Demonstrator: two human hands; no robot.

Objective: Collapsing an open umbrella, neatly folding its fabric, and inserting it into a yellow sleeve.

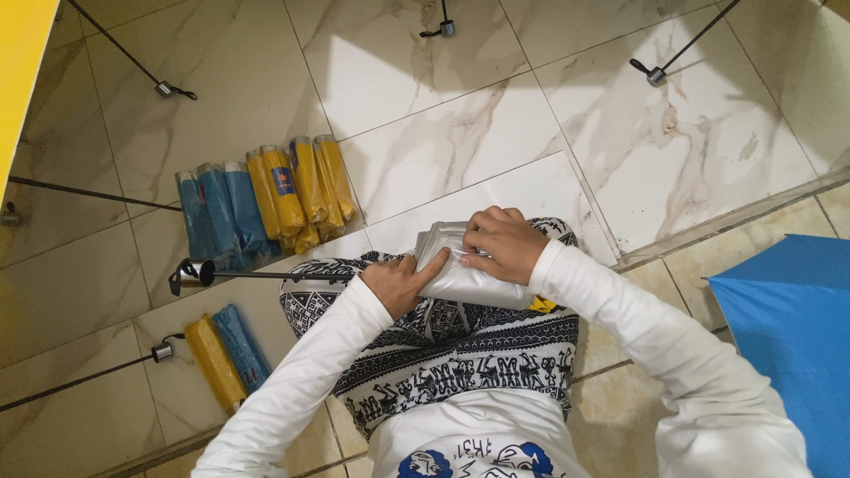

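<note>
Silver folded umbrella (469,279) under both hands' fingers (482,232)

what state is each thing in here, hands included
silver umbrella canopy: folded into a bundle, lying on the lap
left hand: pressing on the canopy's left end
right hand: fingers curled over the canopy's top edge
sleeved umbrellas: closed, blue and yellow, lying side by side on the floor
yellow and blue pair: closed, lying apart from the row
blue umbrella: open, at the right edge
</note>
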